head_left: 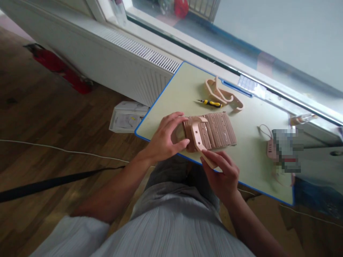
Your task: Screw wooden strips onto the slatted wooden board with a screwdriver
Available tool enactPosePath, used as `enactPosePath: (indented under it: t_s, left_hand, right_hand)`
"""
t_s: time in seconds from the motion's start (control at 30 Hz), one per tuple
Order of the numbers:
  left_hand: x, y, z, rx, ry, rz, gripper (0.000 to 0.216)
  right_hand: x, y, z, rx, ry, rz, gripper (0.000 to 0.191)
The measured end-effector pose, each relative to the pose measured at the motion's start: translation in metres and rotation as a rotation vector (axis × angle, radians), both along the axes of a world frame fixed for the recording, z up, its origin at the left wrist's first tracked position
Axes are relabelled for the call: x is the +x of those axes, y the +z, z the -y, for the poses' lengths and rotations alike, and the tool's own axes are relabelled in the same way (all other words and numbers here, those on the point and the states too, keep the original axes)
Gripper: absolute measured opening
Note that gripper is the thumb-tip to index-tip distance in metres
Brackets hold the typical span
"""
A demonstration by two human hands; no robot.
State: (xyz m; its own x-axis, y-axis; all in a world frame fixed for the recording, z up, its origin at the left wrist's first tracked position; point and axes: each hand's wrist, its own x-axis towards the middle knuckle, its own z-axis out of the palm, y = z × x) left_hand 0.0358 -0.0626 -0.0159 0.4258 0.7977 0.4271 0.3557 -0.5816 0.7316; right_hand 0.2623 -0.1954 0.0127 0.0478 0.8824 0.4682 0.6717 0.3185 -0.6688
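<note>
My left hand (167, 137) curls around the left end of a slatted wooden panel (218, 130) lying near the front edge of the pale green table (184, 85). My right hand (223, 175) pinches the lower end of a long curved wooden piece (198, 137) with holes, which rests against the panel's left part. Both hands are closed on wood.
Behind the panel lie a yellow-handled screwdriver (212, 103) and curved wooden frame pieces (223, 94). More small wooden parts (269, 146) sit at the right beside a blurred patch. A white radiator (139, 62) and window run along the back. A white box (127, 119) and cables lie on the wood floor.
</note>
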Motion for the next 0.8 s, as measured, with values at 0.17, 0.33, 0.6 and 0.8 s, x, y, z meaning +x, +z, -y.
enactPosePath:
  t_s: [0.17,0.33,0.6,0.8]
  left_hand:
    - [0.002,0.001,-0.015,-0.075,-0.047,0.063,0.064]
    - [0.008,0.002,-0.023,-0.108,-0.071,0.094,0.066]
    - [0.009,0.002,-0.027,-0.088,-0.098,0.120,0.057]
    - [0.008,0.004,-0.023,-0.096,-0.082,0.069,0.055]
  right_hand:
    - [-0.004,0.000,0.000,-0.010,0.026,-0.026,0.035]
    - [-0.006,0.001,-0.002,-0.047,0.032,-0.082,0.034]
    - [-0.007,-0.002,-0.008,-0.051,0.081,-0.058,0.029]
    - [-0.011,-0.002,-0.005,-0.049,0.110,-0.046,0.032]
